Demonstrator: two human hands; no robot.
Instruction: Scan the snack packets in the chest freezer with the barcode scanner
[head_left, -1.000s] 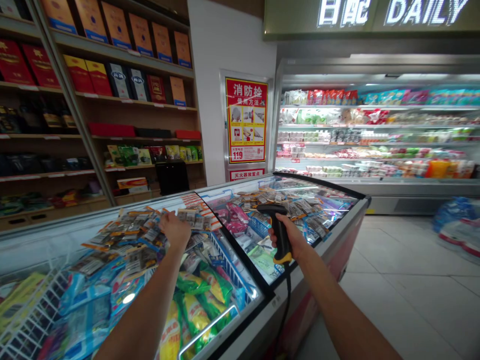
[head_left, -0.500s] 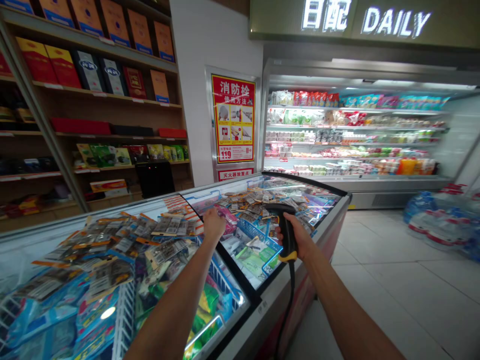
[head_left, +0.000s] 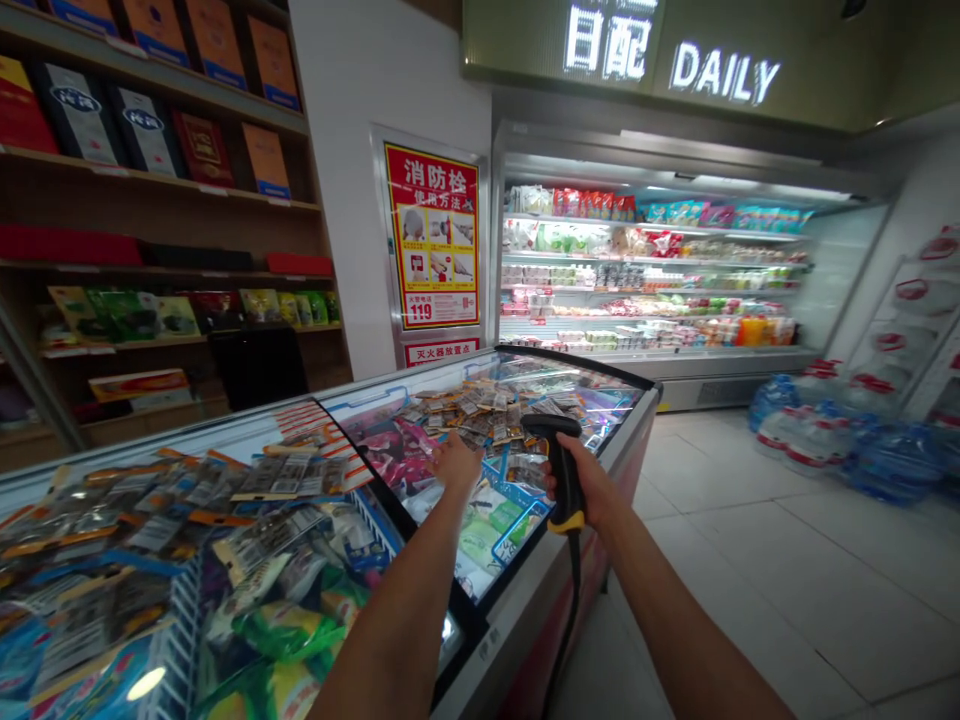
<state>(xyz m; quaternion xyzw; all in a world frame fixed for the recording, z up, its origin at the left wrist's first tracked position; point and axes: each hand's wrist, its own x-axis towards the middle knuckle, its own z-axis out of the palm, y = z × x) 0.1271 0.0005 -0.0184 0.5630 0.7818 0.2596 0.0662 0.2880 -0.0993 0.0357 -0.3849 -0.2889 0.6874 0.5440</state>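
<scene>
In my right hand (head_left: 589,480) is a black and yellow barcode scanner (head_left: 568,475), gripped round its handle, its cable hanging down. The scanner's head points left over the chest freezer (head_left: 517,590). My left hand (head_left: 456,462) reaches over the freezer with fingers stretched forward and somewhat apart, and I see nothing held in it. Just beyond its fingers lie pink bags (head_left: 394,450) and a heap of small brown packets (head_left: 487,408). Whether the fingertips touch them I cannot tell. A blue wire basket (head_left: 517,495) with green and white bags sits below, between the hands.
More flat packets (head_left: 285,475) and green bags (head_left: 289,630) fill the near left freezer section. A black-edged glass lid frame (head_left: 397,510) divides the sections. Behind stand a lit dairy fridge (head_left: 660,365) and wooden shelves (head_left: 172,185). Water bottles (head_left: 892,460) stand on the floor at right.
The view has turned right. My left hand has gone from a closed fist by the lid edge to stretched fingers further right, nearer the scanner. My right hand still grips the scanner.
</scene>
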